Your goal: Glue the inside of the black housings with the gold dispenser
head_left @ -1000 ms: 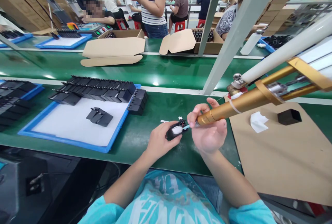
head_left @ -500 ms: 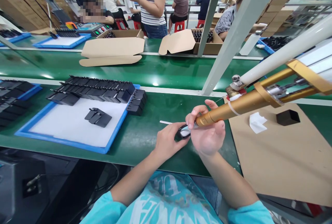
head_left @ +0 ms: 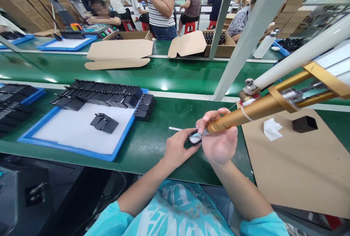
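Case: I have the black case (head_left: pixel 195 138) over the bench (head_left: pixel 153 156), in the left hand; whether it touches the green top I can't tell.
Case axis: roughly 8 to 2 o'clock, I judge; fingers hide the 2 o'clock end.
Left hand: (head_left: pixel 176 148) at the case's 8 o'clock, closed on it, fingers along the far side, thumb on the near.
Right hand: (head_left: pixel 218 145) just past 3 o'clock from the case, palm up beneath the tool (head_left: pixel 232 118), fingertips curled round its nose.
Tool line: gold body slanting down from 2 o'clock towards the case, close to the case's own axis by my reading.
Tip contact: behind fingertips, so I can't confirm it.
Nearer hand: left, on the case itself; right is just beside it.
Strip: (head_left: pixel 175 129) white, 10 o'clock from the case, near the left fingers.
Tray: (head_left: pixel 90 153) blue-rimmed, about 9 o'clock, well apart.
Block: (head_left: pixel 304 124) black, 3 o'clock, on the board (head_left: pixel 298 163).
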`<state>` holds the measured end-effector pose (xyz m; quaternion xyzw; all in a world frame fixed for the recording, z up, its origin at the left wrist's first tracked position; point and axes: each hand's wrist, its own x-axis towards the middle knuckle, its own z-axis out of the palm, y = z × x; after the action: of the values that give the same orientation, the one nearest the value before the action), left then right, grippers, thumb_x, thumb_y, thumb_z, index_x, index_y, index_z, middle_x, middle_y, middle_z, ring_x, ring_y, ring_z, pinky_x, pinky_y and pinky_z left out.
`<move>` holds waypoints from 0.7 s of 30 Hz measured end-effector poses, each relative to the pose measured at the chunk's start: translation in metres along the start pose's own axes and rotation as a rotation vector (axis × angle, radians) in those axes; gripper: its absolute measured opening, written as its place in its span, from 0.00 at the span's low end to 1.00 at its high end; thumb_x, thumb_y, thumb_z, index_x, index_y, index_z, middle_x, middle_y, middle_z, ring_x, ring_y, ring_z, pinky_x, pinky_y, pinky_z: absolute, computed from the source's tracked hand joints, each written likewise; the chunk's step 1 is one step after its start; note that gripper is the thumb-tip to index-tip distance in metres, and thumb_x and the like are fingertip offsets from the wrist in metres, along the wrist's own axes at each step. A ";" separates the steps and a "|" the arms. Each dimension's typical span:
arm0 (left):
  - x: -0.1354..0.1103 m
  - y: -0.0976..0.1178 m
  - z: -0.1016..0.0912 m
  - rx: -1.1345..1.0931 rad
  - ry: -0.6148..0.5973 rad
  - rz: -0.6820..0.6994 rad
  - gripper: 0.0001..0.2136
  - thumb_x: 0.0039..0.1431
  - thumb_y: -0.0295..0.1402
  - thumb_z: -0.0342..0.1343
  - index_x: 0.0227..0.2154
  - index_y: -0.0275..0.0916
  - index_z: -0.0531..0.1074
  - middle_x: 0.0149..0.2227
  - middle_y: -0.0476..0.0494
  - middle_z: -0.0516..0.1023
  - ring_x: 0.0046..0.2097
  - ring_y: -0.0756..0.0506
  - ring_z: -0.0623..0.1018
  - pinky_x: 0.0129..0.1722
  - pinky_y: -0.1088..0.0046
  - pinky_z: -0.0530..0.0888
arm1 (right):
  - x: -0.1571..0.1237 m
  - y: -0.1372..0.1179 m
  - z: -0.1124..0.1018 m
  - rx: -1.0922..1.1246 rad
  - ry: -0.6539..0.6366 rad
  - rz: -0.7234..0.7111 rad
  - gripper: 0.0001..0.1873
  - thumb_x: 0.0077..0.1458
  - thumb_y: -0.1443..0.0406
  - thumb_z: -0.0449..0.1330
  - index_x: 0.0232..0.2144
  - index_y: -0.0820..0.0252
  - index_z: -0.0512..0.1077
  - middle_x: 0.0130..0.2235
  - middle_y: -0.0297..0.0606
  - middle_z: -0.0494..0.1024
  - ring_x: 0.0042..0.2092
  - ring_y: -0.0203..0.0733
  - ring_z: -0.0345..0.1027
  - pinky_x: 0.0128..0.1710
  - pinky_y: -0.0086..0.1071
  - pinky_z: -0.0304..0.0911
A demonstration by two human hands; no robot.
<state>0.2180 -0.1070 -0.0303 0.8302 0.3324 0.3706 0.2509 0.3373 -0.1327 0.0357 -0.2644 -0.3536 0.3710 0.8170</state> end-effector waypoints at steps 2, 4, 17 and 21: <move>0.000 0.000 0.000 -0.010 -0.005 -0.008 0.16 0.57 0.37 0.60 0.48 0.41 0.71 0.41 0.46 0.81 0.38 0.47 0.80 0.40 0.72 0.77 | 0.000 0.000 0.000 0.015 -0.003 -0.003 0.16 0.57 0.49 0.51 0.43 0.47 0.67 0.35 0.31 0.73 0.25 0.35 0.65 0.31 0.36 0.62; 0.000 0.000 0.000 -0.012 -0.018 -0.028 0.16 0.57 0.37 0.60 0.48 0.41 0.72 0.40 0.47 0.81 0.36 0.47 0.80 0.38 0.72 0.76 | 0.001 0.000 0.000 0.020 -0.008 -0.005 0.17 0.58 0.49 0.50 0.44 0.48 0.67 0.35 0.31 0.73 0.25 0.34 0.65 0.31 0.36 0.62; 0.005 -0.006 -0.016 -0.028 -0.134 -0.275 0.18 0.54 0.38 0.62 0.48 0.43 0.72 0.37 0.50 0.81 0.32 0.48 0.79 0.34 0.73 0.75 | 0.004 0.002 0.000 -0.025 0.019 -0.008 0.21 0.55 0.48 0.51 0.46 0.48 0.67 0.34 0.32 0.72 0.24 0.34 0.64 0.29 0.36 0.62; -0.001 -0.026 -0.032 0.038 -0.235 -0.239 0.17 0.55 0.36 0.62 0.48 0.42 0.73 0.44 0.46 0.80 0.43 0.43 0.79 0.43 0.67 0.75 | 0.006 0.000 0.000 -0.056 0.052 -0.004 0.23 0.53 0.46 0.53 0.48 0.48 0.65 0.34 0.32 0.72 0.23 0.35 0.63 0.28 0.36 0.60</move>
<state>0.1829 -0.0849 -0.0289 0.8268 0.4042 0.2322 0.3148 0.3395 -0.1281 0.0377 -0.2961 -0.3430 0.3523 0.8188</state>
